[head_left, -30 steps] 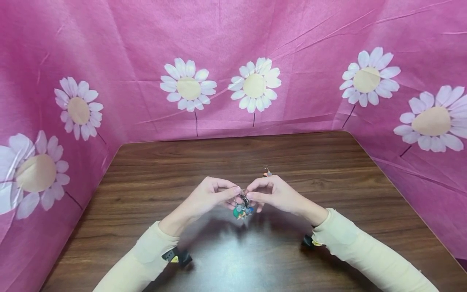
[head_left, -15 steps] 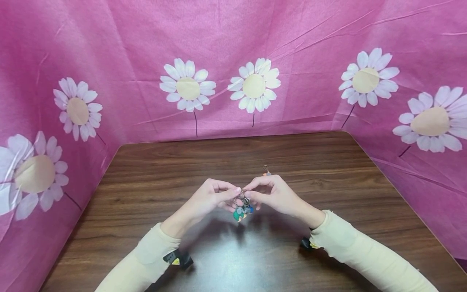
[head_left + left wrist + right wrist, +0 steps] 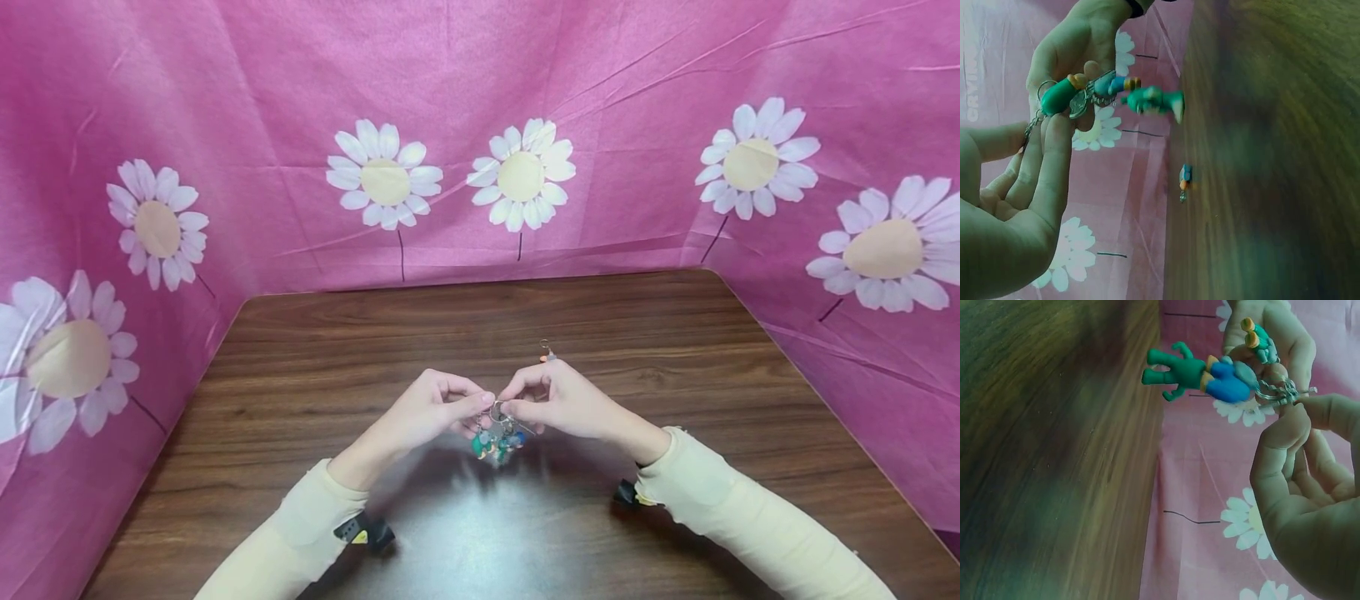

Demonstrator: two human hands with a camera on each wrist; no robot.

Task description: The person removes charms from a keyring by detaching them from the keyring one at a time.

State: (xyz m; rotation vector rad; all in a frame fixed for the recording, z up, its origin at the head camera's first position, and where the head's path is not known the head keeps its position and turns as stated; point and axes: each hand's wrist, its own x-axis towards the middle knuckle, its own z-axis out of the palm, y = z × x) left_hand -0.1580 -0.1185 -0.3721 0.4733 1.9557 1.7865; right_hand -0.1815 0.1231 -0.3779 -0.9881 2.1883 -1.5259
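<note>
Both hands hold a bunch of keychains on a metal ring (image 3: 497, 411) above the table. My left hand (image 3: 431, 408) pinches the left side of the ring and a short chain between thumb and fingers. From the other side my right hand (image 3: 566, 404) pinches the ring and its chains. Small rubbery figures dangle below: a green rounded figure with orange feet (image 3: 1058, 97), a blue figure (image 3: 1230, 386) and a green figure with arms and legs (image 3: 1179, 372). Past the right hand, a loose keychain (image 3: 1185, 176), blue-grey and orange with its own ring, lies on the table.
The brown wood-grain table (image 3: 337, 333) has its far edge against a pink curtain (image 3: 450, 75) printed with white daisies. Curtain also hangs along both sides. Black straps with small devices (image 3: 367, 531) sit at the cuffs of the pale sleeves.
The dangling figures have spread apart and hang slightly lower. The ring now shows between the fingertips of both hands. The loose keychain has stayed in place.
</note>
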